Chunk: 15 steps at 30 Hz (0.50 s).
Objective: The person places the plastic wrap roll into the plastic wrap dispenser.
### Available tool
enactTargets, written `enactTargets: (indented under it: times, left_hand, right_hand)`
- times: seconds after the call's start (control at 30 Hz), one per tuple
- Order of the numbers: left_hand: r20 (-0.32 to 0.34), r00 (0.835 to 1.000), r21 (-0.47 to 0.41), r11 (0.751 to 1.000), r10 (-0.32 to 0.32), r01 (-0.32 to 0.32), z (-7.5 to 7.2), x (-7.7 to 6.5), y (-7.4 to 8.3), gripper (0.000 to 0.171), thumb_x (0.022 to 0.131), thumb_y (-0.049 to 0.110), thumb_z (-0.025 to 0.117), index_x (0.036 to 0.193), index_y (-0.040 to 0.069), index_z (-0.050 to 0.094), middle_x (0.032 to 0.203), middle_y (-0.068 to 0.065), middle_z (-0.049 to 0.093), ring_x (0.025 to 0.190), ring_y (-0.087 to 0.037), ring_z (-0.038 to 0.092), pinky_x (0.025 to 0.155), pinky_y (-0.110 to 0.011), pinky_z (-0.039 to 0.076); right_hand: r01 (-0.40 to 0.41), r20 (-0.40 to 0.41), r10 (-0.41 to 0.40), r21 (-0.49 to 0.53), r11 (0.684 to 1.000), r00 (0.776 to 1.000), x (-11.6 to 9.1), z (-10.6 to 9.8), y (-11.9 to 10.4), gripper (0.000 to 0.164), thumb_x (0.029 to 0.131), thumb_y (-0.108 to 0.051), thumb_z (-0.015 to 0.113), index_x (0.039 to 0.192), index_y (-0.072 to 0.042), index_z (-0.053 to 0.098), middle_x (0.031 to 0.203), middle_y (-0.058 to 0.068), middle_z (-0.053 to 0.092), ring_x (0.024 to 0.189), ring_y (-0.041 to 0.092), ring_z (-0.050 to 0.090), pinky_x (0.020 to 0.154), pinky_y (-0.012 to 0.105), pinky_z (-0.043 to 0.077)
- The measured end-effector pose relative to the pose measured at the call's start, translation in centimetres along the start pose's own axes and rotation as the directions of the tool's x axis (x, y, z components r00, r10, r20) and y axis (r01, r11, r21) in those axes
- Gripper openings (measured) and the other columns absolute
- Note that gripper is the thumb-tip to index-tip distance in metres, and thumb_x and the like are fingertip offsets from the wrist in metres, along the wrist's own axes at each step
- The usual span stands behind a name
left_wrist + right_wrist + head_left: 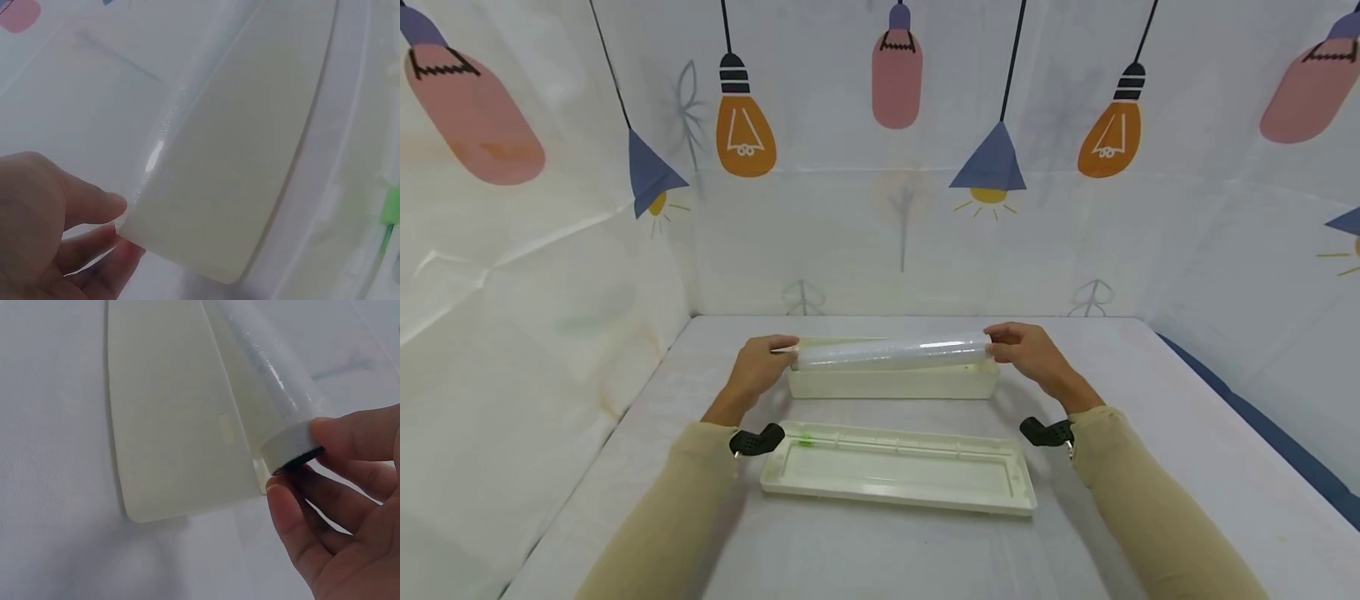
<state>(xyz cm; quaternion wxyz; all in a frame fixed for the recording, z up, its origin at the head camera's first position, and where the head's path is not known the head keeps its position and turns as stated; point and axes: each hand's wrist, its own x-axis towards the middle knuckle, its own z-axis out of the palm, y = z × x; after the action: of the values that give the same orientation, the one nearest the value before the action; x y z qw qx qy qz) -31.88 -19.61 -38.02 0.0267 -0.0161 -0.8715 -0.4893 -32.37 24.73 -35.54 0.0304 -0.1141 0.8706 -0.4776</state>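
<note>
A clear, shiny roll of cling film [891, 352] lies slantwise over the long cream box [891, 385], its right end higher than its left. With thumb and fingers my right hand [1030, 354] pinches the roll's right end; the right wrist view shows the white core end [290, 445] with a dark opening between them. My left hand [760, 367] holds the roll's left end at the box's corner, thumb on the near side in the left wrist view. The fingertips there are partly hidden behind the box and film.
In front of the box lies a cream lid [898, 471], inner side up, with a green mark [806, 440] near its left corner. Both rest on a white-covered table [865, 558]. A printed white curtain [850, 242] closes off the back and sides.
</note>
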Motion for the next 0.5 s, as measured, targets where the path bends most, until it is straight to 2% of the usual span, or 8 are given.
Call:
enactTargets:
  times: [0.23,0.5]
  left_hand:
    - [0.007,1.0,0.038,0.999,-0.001,0.001,-0.18,-0.49,0.04,0.037,0.099,0.01,0.058,0.134,0.0,0.063,0.14,-0.02,0.056,0.126,-0.035,0.055,0.1,-0.048,0.048]
    - [-0.012,1.0,0.046,0.999,-0.01,0.01,-0.03,-0.72,-0.15,0.035,0.099,0.01,0.057,0.132,0.002,0.065,0.142,-0.016,0.056,0.127,-0.033,0.055,0.099,-0.046,0.049]
  right_hand:
    - [0.009,0.003,-0.009,-0.019,1.0,1.0,0.06,0.06,0.15,0.047,0.1,-0.021,0.063,0.141,0.0,0.052,0.141,0.022,0.054,0.126,0.038,0.052,0.107,0.061,0.037]
    - [0.041,0.025,-0.04,-0.04,0.998,0.999,0.11,-0.02,0.81,0.048,0.099,-0.021,0.065,0.141,0.001,0.053,0.142,0.021,0.054,0.131,0.038,0.047,0.109,0.062,0.034]
